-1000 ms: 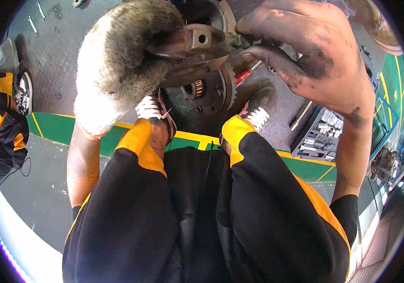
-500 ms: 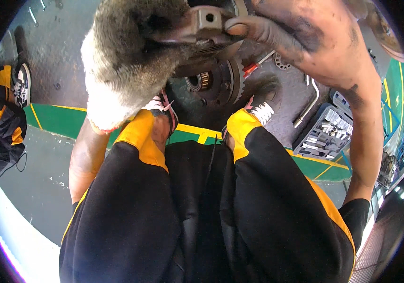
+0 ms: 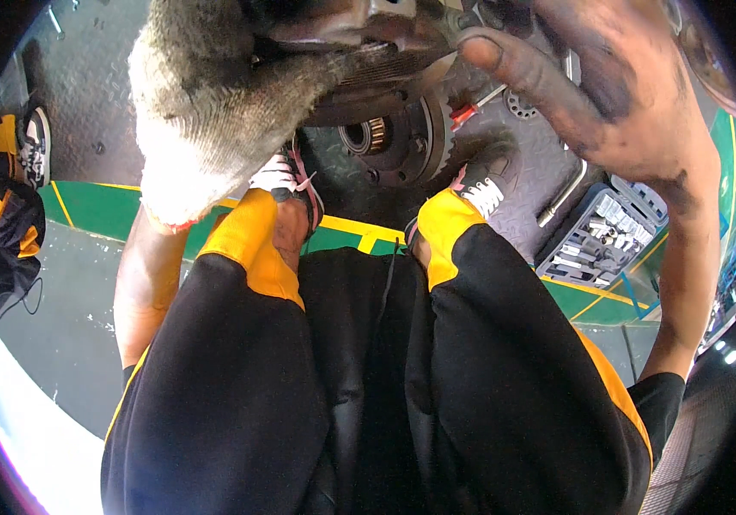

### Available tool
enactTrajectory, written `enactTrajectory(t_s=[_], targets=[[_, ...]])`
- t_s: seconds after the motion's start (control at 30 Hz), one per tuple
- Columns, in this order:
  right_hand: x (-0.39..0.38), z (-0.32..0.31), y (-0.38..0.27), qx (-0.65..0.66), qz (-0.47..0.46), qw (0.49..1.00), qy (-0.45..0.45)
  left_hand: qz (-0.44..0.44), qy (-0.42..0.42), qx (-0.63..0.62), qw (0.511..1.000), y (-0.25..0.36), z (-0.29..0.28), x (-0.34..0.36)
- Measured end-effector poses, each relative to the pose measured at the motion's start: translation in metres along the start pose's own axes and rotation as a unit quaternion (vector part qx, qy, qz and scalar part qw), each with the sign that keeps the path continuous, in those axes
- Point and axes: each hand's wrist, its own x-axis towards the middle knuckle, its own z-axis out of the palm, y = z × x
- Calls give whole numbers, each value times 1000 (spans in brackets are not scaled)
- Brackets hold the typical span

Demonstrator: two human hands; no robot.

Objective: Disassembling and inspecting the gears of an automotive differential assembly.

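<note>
A: Head view, looking straight down: your left hand wears a dirty white knit glove, and its fingers are wrapped over the left end of a heavy brownish metal part held up near the top edge.

B: And my right?

A: Your right hand is bare and smeared with grease. Its fingers are curled, the thumb pressed against the right end of that same metal part, so both hands grip it between them. How far the other fingers reach around it I cannot tell; the top edge cuts them off.

B: Where does the part sit?

A: Raised in the air above your feet, right over a toothed gear assembly that lies on the dark checker-plate floor between your two sneakers.

B: What else is around me?

A: A red-handled screwdriver lies just beyond the gear. A bent metal wrench rests beside your right shoe, and an open socket set case sits just to its right. Your knees, in black trousers with yellow panels, fill the lower half. At far left another person's leg and shoe show.
</note>
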Motion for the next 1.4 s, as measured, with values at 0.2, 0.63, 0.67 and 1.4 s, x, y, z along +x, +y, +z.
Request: enactTrajectory(t_s=[0.2, 0.63, 0.67, 1.4], targets=[[35, -76, 39, 138, -181, 878, -421, -259, 89, -383, 882, 25, 16, 7], [33, -60, -4, -137, -92, 929, -333, -88, -152, 50, 983, 42, -16, 13], [25, -43, 2, -129, -103, 931, -325, -94, -143, 62, 983, 36, -20, 14], [51, -19, -27, 162, -118, 968, -150, -108, -199, 8, 974, 31, -55, 32]])
